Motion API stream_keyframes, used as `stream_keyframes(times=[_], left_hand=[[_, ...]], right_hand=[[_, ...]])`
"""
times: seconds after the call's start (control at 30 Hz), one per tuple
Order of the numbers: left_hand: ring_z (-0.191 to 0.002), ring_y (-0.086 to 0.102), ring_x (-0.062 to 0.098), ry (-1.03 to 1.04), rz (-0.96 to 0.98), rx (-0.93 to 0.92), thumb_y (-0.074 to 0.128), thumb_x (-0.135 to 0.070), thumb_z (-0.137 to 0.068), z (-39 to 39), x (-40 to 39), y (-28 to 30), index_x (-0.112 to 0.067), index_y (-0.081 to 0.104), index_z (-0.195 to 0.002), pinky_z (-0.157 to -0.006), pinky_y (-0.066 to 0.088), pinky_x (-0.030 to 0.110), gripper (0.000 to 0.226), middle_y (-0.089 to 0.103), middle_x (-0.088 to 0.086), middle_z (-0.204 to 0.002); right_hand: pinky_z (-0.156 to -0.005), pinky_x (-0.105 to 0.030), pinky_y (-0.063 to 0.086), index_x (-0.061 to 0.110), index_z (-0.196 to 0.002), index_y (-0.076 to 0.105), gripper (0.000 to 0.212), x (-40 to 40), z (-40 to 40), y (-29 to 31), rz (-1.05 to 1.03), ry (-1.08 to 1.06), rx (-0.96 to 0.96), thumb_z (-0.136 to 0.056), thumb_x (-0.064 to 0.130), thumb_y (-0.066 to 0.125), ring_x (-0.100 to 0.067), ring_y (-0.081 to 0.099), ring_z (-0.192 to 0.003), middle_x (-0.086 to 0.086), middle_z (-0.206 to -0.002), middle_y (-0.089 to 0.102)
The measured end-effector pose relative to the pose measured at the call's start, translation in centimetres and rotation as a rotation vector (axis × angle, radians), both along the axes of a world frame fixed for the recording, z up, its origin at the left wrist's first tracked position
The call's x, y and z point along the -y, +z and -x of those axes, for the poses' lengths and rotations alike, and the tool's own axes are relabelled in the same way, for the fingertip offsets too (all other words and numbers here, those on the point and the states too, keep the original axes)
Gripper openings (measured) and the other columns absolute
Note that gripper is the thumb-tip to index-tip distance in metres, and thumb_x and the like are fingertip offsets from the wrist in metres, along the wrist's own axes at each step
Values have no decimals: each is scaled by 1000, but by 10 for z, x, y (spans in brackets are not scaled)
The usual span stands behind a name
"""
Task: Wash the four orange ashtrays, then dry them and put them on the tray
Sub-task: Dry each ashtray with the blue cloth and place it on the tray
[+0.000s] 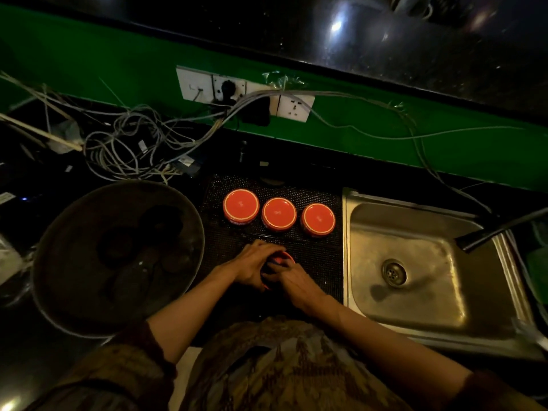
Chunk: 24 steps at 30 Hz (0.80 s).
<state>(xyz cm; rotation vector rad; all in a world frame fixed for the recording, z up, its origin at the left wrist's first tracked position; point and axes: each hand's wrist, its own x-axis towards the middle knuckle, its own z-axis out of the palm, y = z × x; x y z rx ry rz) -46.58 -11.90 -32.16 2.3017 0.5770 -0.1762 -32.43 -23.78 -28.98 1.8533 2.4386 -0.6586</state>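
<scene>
Head view: left hand (254,266) and right hand (292,280) grip a mostly hidden ashtray (282,258).

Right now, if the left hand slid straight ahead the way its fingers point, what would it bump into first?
The left hand points up-right across the fourth ashtray it holds. Past that, probably the middle ashtray or the right ashtray; depth is unclear.

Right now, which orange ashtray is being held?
The fourth ashtray, nearest the person, gripped by the left hand and right hand; the other three sit untouched in a row behind.
</scene>
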Motion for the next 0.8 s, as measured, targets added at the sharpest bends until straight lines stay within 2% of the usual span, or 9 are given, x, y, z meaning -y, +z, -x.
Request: stream_keyframes(times=[0.07, 0.17, 0.23, 0.3, 0.43, 0.53, 0.6, 0.7, 0.8], left_hand=[[-130, 35, 22, 59, -16, 14, 83, -47, -49, 2, 3, -4, -21, 30, -146, -108, 31, 41, 114, 39, 1, -143], [-124, 41, 30, 268, -43, 17, 81, -48, -49, 2, 17, -5, -9, 36, -142, -105, 33, 38, 111, 43, 10, -137], [-118, 45, 33, 368, -64, 23, 69, -55, -52, 0, 31, -8, -5, 39, -139, -100, 36, 39, 104, 46, 13, -132], [-114, 47, 36, 416, -70, 38, 58, -56, -55, -1, 41, -13, -2, 40, -137, -98, 38, 40, 100, 49, 15, -129], [-124, 36, 32, 305, -50, -8, 78, -41, -58, 4, 31, -9, -6, 23, -149, -105, 36, 42, 111, 34, 13, -144], [-133, 29, 28, 169, -15, 15, 81, -35, -60, 8, 11, -4, -16, 17, -153, -110, 29, 42, 115, 27, 7, -152], [-139, 22, 24, 81, 10, 34, 82, -30, -60, 3, 2, -1, -19, 17, -153, -113, 25, 41, 114, 25, 3, -155], [-139, 25, 20, 0, -8, 32, 86, -33, -55, -6, -5, -1, -22, 27, -150, -111, 27, 42, 112, 32, 1, -151], [-133, 36, 23, 51, -46, 30, 87, -43, -49, -4, -4, -6, -18, 34, -146, -107, 32, 41, 113, 39, 3, -146]], right_hand=[[-79, -37, 48, 33, -111, 67, 30, 2, -4, 6, 23, -17, 26, -82, 35, 61, -26, 51, -108, 8, -122, 61], [-75, -41, 46, 23, -109, 66, 30, 5, -8, 11, 28, -127, 97, -80, 23, 59, -30, 53, -94, -1, -113, 61], [-75, -42, 45, 16, -113, 61, 34, 2, -4, 9, 48, -167, 153, -79, 16, 58, -32, 53, -93, -5, -115, 58], [-81, -44, 47, 9, -121, 55, 42, -3, 3, 5, 64, -196, 174, -79, 14, 57, -36, 53, -101, -12, -122, 54], [-98, -42, 45, -6, -131, 51, 61, -6, 14, 6, 43, -193, 139, -76, 13, 67, -43, 54, -117, -29, -132, 53], [-100, -42, 42, 6, -133, 53, 56, -8, 11, 14, 53, -166, 37, -81, 25, 63, -39, 50, -121, -19, -140, 49], [-91, -44, 48, 16, -126, 60, 45, -11, 2, 15, 57, -120, -10, -83, 30, 57, -37, 51, -119, -10, -137, 53], [-86, -38, 49, 25, -118, 67, 38, -11, -10, 18, 109, -61, -40, -81, 23, 59, -29, 51, -122, 1, -134, 58], [-85, -37, 49, 26, -115, 66, 41, -8, -11, 27, 125, -137, -9, -76, 14, 64, -30, 57, -111, -5, -124, 63]])
